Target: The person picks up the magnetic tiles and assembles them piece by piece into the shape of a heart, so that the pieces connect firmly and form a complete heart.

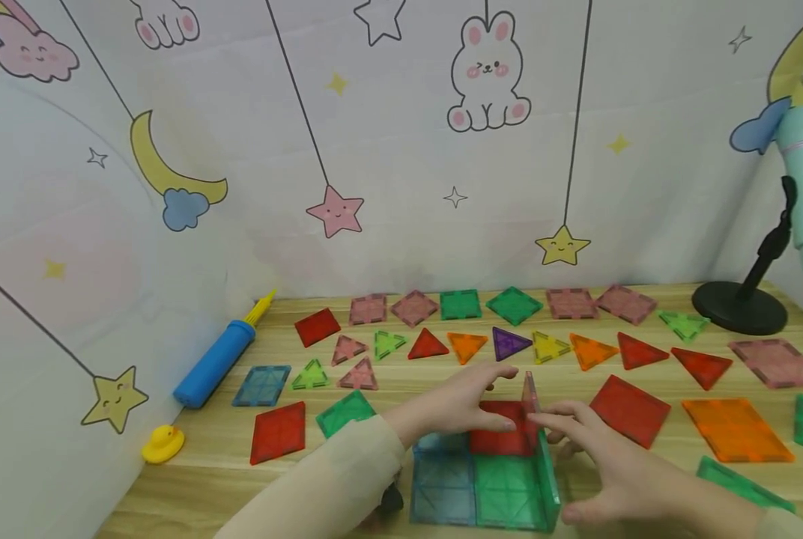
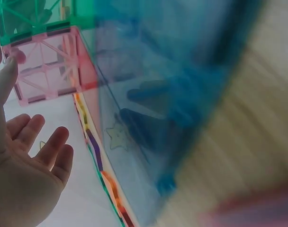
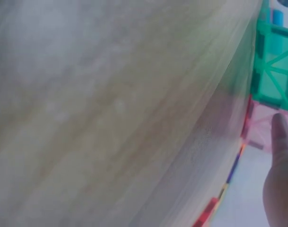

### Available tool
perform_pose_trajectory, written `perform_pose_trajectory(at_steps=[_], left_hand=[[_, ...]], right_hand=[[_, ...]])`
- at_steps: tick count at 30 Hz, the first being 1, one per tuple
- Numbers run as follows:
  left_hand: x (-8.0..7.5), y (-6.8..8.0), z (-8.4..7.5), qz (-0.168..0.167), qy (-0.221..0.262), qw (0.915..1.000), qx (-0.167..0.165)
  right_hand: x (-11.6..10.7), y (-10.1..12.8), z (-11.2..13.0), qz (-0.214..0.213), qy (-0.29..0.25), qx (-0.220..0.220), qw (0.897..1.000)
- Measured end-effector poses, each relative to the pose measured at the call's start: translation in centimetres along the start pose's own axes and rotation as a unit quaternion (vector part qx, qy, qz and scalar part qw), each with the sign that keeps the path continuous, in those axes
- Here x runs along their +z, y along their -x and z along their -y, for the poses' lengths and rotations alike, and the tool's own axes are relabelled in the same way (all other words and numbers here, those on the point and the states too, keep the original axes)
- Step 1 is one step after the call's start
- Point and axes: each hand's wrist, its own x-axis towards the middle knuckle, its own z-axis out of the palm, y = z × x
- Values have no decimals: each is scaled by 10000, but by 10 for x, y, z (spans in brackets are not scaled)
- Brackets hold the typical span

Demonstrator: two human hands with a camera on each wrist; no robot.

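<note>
The person leans in over a wooden table (image 1: 206, 479) strewn with coloured magnetic tiles, both hands meeting at a small build near the front edge. The build is a flat patch of squares: a blue tile (image 1: 442, 490) on the left, a green tile (image 1: 505, 490) beside it, and a red tile (image 1: 499, 434) behind the green one. Along the right side stands a green wall (image 1: 548, 479), upright on its edge, and behind it a pink tile (image 1: 529, 397) also stands upright at the red tile's right edge. The left hand (image 1: 465, 404) reaches in from a cream sleeve (image 1: 334, 479), fingers stretched out almost straight over the red tile, their tips close to the pink tile; from here I cannot tell whether they touch it. The right hand (image 1: 604, 464) lies to the right of the green wall, fingers spread and relaxed, its forefinger reaching to the foot of the pink tile; it grips nothing. In the left wrist view the left palm is open, with the fingers (image 2: 44, 142) loose just beside the pink tile (image 2: 49, 66). The right wrist view is mostly blurred table, with one fingertip (image 3: 281, 135) against the pink tile (image 3: 260, 127). Behind the build, rows of loose triangles and squares lie flat. A blue pump (image 1: 216, 363) and a yellow duck (image 1: 163, 443) sit at the left, and a black stand (image 1: 741, 307) at the right.
</note>
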Motion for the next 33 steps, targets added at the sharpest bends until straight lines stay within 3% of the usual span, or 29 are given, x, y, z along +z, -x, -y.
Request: perform_pose_trajectory(at_steps=[6, 9, 15, 19, 30, 33], left_hand=[[-5, 21, 19, 345, -882, 9952, -230], [-6, 34, 29, 559, -1278, 9898, -280], [-6, 51, 37, 771, -1407, 9860, -464], [-5, 56, 37, 880, -1481, 9842, -405], [2, 58, 32, 1031, -1905, 9755, -385], [3, 59, 31, 1030, -1956, 9744, -398]], right_hand=[[-1, -2, -3, 50, -109, -207, 9997], [-1, -4, -3, 159, -566, 82, 9982], [0, -7, -6, 451, -1964, 1092, 9734], [0, -8, -10, 523, -2412, 1271, 9607], [5, -10, -11, 453, -2546, 1745, 9501], [8, -11, -10, 388, -2505, 1737, 9516]])
